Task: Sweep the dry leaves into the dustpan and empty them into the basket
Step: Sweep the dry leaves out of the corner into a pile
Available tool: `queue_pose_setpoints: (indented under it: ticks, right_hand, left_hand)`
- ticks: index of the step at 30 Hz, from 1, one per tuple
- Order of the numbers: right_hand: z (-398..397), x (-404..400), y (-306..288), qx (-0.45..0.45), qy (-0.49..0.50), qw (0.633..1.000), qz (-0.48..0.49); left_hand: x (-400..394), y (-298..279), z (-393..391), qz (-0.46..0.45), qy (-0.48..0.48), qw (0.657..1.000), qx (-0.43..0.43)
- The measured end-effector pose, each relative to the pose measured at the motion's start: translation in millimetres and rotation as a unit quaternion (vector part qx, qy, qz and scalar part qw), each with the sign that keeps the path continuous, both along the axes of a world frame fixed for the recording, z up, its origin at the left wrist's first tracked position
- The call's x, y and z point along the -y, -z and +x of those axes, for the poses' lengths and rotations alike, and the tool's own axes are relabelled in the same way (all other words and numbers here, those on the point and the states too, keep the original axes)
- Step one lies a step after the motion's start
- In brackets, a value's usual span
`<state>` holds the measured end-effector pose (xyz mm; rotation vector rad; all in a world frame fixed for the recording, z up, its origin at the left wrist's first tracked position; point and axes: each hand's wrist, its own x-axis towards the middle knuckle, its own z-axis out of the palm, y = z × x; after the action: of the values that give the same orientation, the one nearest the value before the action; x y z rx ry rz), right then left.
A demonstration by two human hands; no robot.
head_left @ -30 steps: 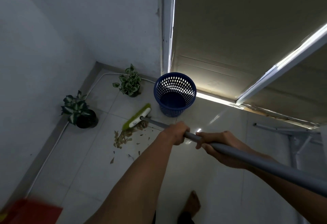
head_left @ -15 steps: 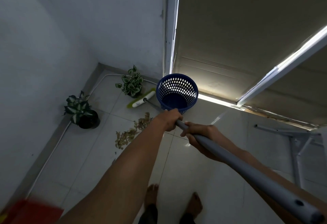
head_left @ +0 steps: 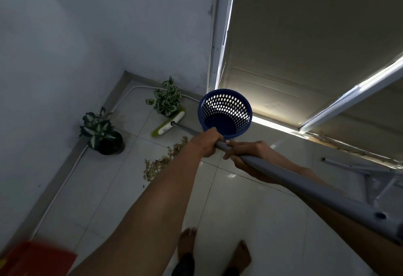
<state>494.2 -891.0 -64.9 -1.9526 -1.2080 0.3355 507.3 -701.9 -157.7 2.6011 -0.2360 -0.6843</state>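
Observation:
My left hand [head_left: 207,142] and my right hand [head_left: 248,155] both grip the long grey broom handle [head_left: 305,186]. The broom's green and white head [head_left: 169,124] rests on the tiles beside the far potted plant, beyond the leaves. A pile of dry brown leaves [head_left: 162,162] lies on the white floor, partly hidden by my left forearm. The blue perforated basket [head_left: 225,112] stands upright by the door, just past my left hand. A blurred red object [head_left: 37,258] at the bottom left may be the dustpan.
Two potted plants stand along the walls: one [head_left: 166,99] in the corner, one [head_left: 102,131] by the left wall. A white cable [head_left: 63,179] runs along the skirting. A grey metal frame [head_left: 370,171] lies at right. My bare feet [head_left: 213,251] stand below.
The broom head has gone from the leaf pile outward to the far plant. My hands have moved forward along with it, and the leaves now lie nearer to me than the broom.

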Motion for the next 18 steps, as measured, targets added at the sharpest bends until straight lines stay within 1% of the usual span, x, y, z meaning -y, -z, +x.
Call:
queue_pose_setpoints:
  ticks: [6, 9, 14, 16, 18]
  right_hand:
    - [2.4, -16.2, 7.3, 0.014, -0.02, 1.0, -0.007]
    - [8.6, -19.2, 6.7, 0.027, -0.027, 0.999, -0.003]
    - [22.1, -26.4, 15.8, 0.055, -0.011, 0.998, 0.011]
    - [24.0, -23.8, 23.2, 0.04, 0.01, 0.999, 0.027]
    - [22.5, -17.9, 29.0, -0.01, 0.034, 0.999, 0.039]
  left_hand:
    - [-13.8, 9.7, 1.8, 0.013, -0.014, 1.0, 0.004]
    - [-16.1, 12.9, 8.8, 0.004, -0.017, 1.0, 0.008]
    - [-22.4, 19.0, 20.7, 0.015, -0.017, 1.0, 0.0]
    - [-22.3, 21.3, 25.0, 0.018, -0.012, 1.0, -0.003]
    - [-22.0, 21.0, 28.4, 0.014, -0.001, 1.0, -0.011]
